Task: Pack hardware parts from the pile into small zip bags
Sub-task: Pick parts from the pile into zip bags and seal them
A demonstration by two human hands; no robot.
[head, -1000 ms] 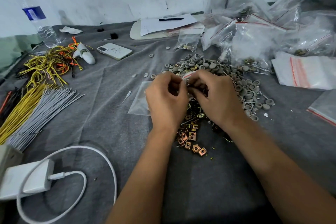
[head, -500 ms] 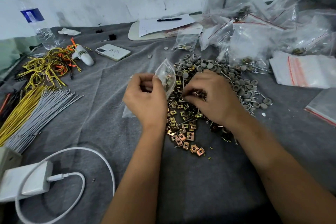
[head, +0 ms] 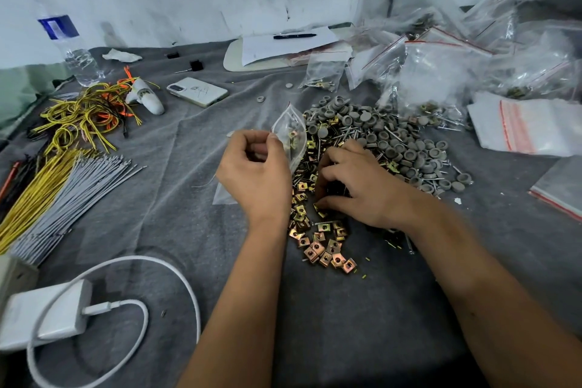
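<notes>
The left hand (head: pixel 256 173) pinches the edge of a small clear zip bag (head: pixel 291 135) and holds it up with its mouth open; a few metal bits sit inside the bag. The right hand (head: pixel 356 186) is just beside it, lying on the pile of hardware parts (head: pixel 362 148) with its fingers curled down into the brassy square clips (head: pixel 324 249). You cannot tell for sure if those fingers hold a clip, because the fingertips are hidden. The two hands are close but do not touch. The pile sits in the middle of the bench (head: pixel 362 324), which has a gray cloth on it. The far part of the pile is made of round gray caps (head: pixel 406 148) mixed with thin nails. One flat empty bag (head: pixel 223 195) lies under the left hand. To the right are many puffy clear bags (head: pixel 441 72) and a stack of flat bags with red stripes (head: pixel 529 129). To the left lie gray and yellow ties (head: pixel 63 186), a tangle of yellow and orange wires (head: pixel 82 116), a phone (head: pixel 196 92) and a water bottle (head: pixel 67 44). A white charger (head: pixel 44 315) with its cord lies near the front left corner. At the back, a pen (head: pixel 294 36) rests on paper.
</notes>
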